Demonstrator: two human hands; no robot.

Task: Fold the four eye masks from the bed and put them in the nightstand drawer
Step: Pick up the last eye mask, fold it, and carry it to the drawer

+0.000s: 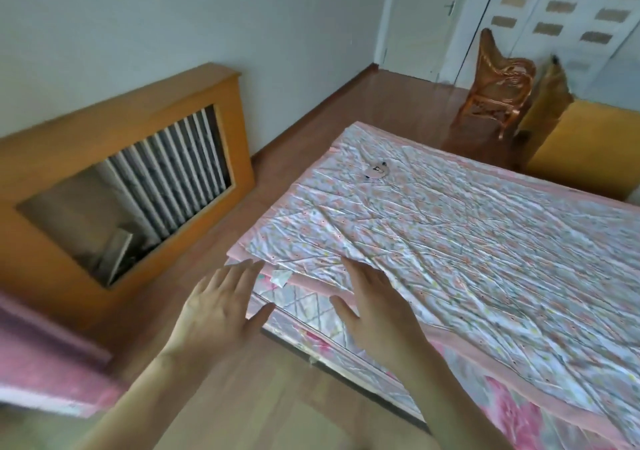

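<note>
No text, label, brand, number or sign could be read anywhere in the view. The bedspread (450, 241) carried only a small floral print, and the blurred little item (375, 171) lying on it showed dark marks too smeared to make out as letters.
</note>
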